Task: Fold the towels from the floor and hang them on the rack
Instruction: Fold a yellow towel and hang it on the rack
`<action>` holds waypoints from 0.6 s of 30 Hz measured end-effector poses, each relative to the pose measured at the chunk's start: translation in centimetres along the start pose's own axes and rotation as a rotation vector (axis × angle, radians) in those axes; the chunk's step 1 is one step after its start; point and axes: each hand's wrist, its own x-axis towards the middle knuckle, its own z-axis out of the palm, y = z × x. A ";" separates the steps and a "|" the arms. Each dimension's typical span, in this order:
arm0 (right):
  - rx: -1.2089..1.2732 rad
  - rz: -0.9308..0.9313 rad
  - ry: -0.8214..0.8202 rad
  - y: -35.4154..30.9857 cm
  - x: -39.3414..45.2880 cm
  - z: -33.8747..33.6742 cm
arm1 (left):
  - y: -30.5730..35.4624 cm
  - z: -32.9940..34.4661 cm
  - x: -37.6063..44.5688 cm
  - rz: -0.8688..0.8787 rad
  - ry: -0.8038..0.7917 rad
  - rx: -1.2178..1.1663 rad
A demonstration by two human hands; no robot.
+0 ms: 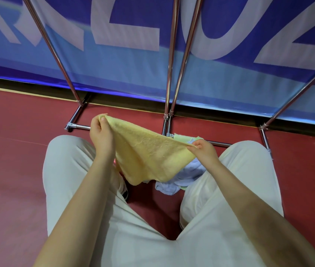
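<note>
Left hand [100, 132], right hand [203, 149] pinching (fingers curled), forearms extended.

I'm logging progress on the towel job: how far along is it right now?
Nothing looks hung: the rack poles in view carry no towel. In hand: the left hand and right hand each pinch a corner of the yellow towel, stretched between them, not yet folded. Left: the blue towel and a pale green one lie bunched on the red floor.

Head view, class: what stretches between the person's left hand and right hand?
The yellow towel, pinched by the left hand and right hand, spans the gap, as the head view shows.
</note>
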 end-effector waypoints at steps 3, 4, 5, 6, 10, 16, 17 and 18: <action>0.058 -0.032 -0.027 -0.2 0.3 -0.9 | -1.1 0.2 0.4 -0.052 0.053 0.073; 0.079 -0.042 -0.050 -0.3 0.4 -1.1 | -1.5 0.3 0.6 -0.060 0.073 0.115; 0.115 -0.049 -0.072 -0.5 0.3 -1.5 | -1.8 0.4 0.7 -0.069 0.092 0.153; 0.162 -0.058 -0.088 -0.9 0.3 -1.9 | -2.1 0.4 0.9 -0.086 0.105 0.178; 0.353 -0.108 -0.084 -2.8 0.8 -4.2 | -2.0 0.8 0.8 -0.156 0.109 0.160; 0.394 -0.171 -0.011 -4.3 1.1 -7.3 | -1.5 1.6 -0.4 -0.027 -0.005 0.030; 0.365 -0.183 0.017 -4.2 1.0 -7.5 | -1.4 1.7 -0.6 -0.052 -0.021 -0.001; 0.357 -0.177 0.043 -3.8 1.0 -7.5 | -1.6 1.8 -0.6 -0.086 -0.039 -0.018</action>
